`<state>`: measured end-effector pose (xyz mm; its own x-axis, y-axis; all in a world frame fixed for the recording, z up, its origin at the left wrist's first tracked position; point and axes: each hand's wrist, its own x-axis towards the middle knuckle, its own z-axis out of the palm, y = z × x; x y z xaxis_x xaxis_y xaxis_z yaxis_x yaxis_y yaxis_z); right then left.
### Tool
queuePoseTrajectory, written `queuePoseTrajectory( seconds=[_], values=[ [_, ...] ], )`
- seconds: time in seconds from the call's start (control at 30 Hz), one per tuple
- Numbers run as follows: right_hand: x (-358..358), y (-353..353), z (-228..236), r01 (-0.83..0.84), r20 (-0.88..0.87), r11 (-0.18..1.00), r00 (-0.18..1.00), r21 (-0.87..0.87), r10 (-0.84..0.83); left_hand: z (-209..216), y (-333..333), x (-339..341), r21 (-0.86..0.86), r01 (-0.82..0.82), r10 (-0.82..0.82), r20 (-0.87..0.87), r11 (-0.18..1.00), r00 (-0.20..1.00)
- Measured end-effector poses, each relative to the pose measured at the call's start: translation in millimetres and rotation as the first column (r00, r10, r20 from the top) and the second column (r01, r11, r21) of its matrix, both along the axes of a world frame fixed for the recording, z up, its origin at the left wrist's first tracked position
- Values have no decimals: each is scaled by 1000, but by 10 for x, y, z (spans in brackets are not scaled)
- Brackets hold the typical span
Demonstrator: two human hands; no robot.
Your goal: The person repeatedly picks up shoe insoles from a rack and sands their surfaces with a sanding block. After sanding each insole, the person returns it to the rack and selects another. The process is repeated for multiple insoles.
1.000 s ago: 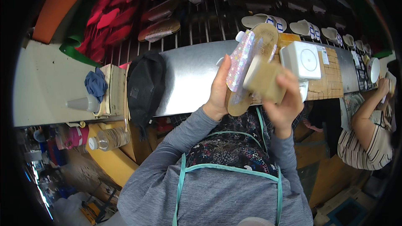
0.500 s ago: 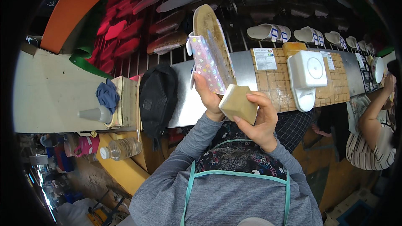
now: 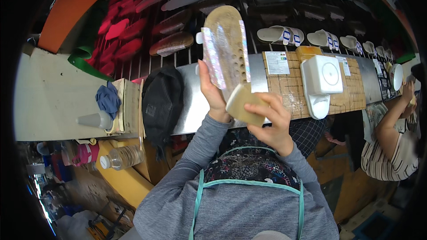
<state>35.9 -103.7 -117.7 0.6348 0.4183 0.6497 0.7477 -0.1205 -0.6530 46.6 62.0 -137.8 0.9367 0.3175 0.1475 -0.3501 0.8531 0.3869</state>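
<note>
My left hand (image 3: 213, 95) is closed around the near end of a sandal (image 3: 227, 35), held up over the metal bench. Its tan sole now faces me, with a row of small holes along the right side and shiny pinkish strap material folded up on both edges. White pieces stick out on its left side. In my right hand (image 3: 273, 120) is a tan, squarish foam-like block (image 3: 246, 103) with a pale edge, pinched between thumb and fingers. The block overlaps the near end of the sandal; whether they touch I cannot tell.
A black cloth bag (image 3: 162, 102) lies left of my hands on the metal bench (image 3: 191, 106). To the right, a white plastic container (image 3: 324, 80) stands on taped cardboard (image 3: 284, 89). Beyond are racks of soles and finished white sandals (image 3: 280, 34). A co-worker's arm (image 3: 393, 118) is at far right.
The sandal has rolled from its star-patterned side to show the sole face. My right hand has turned and moved slightly left with the block. The whole view has shifted slightly.
</note>
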Motion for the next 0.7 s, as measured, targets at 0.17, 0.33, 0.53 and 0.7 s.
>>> queuePoseTrajectory(
  seconds=[0.17, 0.33, 0.53, 0.7],
  values=[
    [-48, -185, -108, 174, -202, 980, 968, 99, -151, -17, 151, 41, -98, -51, 43, -80, 994, 996],
    [-159, -181, -172, 10, 83, 993, 996, 120, -20, 19, -147, 48, -123, 62, -66, -27, 990, 997],
    [-188, -208, -277, 303, -18, 942, 953, 142, -303, -82, -263, -16, -201, 273, -264, 75, 941, 962],
    [-86, -297, -148, 406, -23, 898, 912, 172, -408, -154, -175, -40, -239, 349, -333, 106, 906, 937]
  ],
)
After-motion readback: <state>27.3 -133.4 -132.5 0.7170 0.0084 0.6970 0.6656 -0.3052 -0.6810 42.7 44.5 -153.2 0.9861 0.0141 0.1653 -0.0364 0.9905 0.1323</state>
